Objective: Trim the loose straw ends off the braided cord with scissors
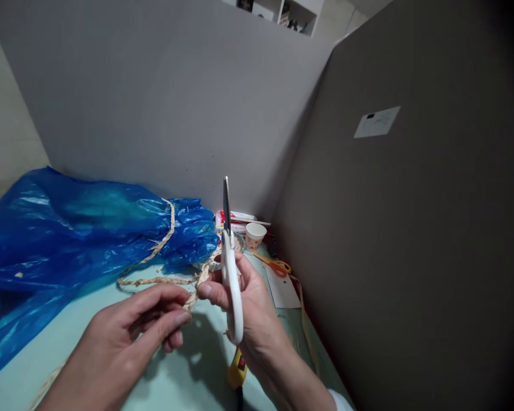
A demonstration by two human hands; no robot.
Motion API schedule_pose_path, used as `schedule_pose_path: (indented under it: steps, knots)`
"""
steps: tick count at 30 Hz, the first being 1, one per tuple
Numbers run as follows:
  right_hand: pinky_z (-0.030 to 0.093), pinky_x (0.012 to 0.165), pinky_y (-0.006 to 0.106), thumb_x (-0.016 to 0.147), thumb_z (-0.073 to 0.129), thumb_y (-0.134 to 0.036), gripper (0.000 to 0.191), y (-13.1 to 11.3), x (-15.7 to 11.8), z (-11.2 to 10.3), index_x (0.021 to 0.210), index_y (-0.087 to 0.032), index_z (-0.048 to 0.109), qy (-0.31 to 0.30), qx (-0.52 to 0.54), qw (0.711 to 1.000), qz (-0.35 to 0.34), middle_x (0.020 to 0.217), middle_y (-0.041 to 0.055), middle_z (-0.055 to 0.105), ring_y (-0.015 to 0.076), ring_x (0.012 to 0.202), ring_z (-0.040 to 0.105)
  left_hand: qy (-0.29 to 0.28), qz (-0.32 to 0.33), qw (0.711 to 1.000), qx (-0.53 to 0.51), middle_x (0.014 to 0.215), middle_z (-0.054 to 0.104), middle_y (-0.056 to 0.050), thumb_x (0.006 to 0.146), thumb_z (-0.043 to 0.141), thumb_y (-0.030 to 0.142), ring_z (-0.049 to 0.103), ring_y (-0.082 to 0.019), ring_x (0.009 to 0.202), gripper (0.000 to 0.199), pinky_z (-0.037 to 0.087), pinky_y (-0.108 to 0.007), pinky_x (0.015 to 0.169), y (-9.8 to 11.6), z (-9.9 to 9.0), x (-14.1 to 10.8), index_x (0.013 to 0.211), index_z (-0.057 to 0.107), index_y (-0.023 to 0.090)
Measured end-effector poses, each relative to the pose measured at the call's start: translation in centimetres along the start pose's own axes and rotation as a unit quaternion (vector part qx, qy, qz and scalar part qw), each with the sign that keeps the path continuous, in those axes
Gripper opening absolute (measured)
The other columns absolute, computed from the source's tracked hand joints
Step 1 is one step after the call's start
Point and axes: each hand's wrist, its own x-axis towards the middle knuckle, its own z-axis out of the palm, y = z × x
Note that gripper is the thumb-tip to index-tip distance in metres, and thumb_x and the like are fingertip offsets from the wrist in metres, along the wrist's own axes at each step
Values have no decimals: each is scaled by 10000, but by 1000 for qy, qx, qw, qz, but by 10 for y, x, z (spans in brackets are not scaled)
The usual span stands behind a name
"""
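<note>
Cup (255, 234) upright beyond scissors (231, 274); contents hidden.

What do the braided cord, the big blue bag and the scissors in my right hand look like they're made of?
The braided cord looks like dried straw or raffia: pale tan, matte and fibrous, though paper twine is possible. The blue bag is thin plastic film, glossy, wrinkled and translucent. The scissors seem to have smooth white plastic handles and grey metal blades with a dull sheen.
</note>
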Motion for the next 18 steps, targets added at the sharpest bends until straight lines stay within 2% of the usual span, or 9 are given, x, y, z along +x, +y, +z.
schedule_pose_path:
  steps: [4, 9, 12, 14, 18]
  knots:
    - [486, 621, 174, 510, 964, -118, 638, 3, 3, -4, 1015, -208, 584, -7, -2, 1000, -15, 725, -64, 712, 89, 642, 630, 2, -4, 1000, -17, 602, 762, 43, 718, 794, 498, 688, -160, 488, 209, 577, -185, 515, -5, 2, 1, 823, 824, 320]
    - [463, 586, 168, 510, 964, -133, 622, -3, 4, -7, 998, -195, 583, 8, 15, 1000, -19, 711, -56, 710, 75, 590, 596, 7, -7, 1000, 14, 854, 851, 20, 609, 845, 511, 799, -219, 759, 285, 619, -188, 693, -7, 0, 4, 850, 847, 358]
    - [434, 534, 164, 505, 971, -164, 607, -7, 4, -7, 975, -187, 587, 24, 22, 999, -21, 693, -56, 696, 66, 546, 558, -13, -21, 998, 51, 910, 857, 24, 638, 820, 561, 800, -227, 860, 293, 601, -164, 710, -4, -3, 5, 859, 849, 372]
    - [431, 524, 162, 493, 977, -172, 608, -8, 4, -6, 961, -185, 588, 26, 24, 999, -21, 682, -57, 690, 67, 544, 556, -57, -41, 997, 42, 909, 849, 27, 687, 792, 584, 796, -216, 829, 288, 597, -165, 700, -2, -4, 4, 861, 839, 359]
    - [457, 564, 165, 490, 974, -155, 602, -7, 3, -7, 963, -188, 602, 18, 8, 1000, -18, 703, -49, 703, 78, 589, 591, -130, -66, 989, -8, 701, 790, 36, 775, 738, 565, 738, -158, 621, 262, 563, -151, 577, -2, -3, 4, 769, 806, 313]
